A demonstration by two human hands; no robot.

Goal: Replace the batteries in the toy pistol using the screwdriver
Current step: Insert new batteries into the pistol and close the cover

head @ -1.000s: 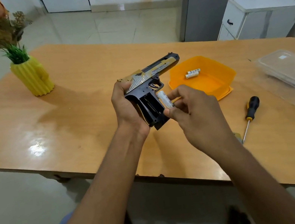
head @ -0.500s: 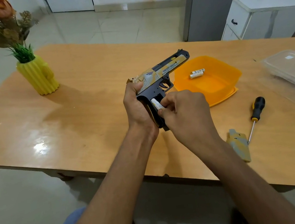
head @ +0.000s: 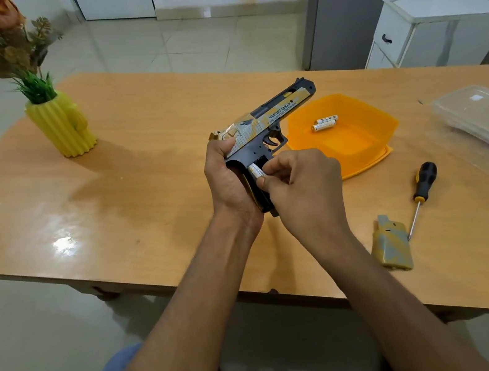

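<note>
Surface [head: 151, 182], beneath our hands; toy pistol [head: 271, 121], gripped at the rear by our left hand [head: 230, 184]; screwdriver [head: 421, 190], lying right of our right hand [head: 302, 188]; battery [head: 255, 171], pinched by our right hand at the open grip

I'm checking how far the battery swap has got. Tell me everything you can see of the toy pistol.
The toy pistol looks plastic: dark frame, slide with gold and grey pattern printed "DESERT EAGLE". It is held above the table, muzzle pointing away and to the right, grip toward the person. The left hand grips its rear and grip. The grip's side is open, showing the dark battery compartment, where the right hand pinches a white battery into place. Its removed cover lies on the table.
</note>
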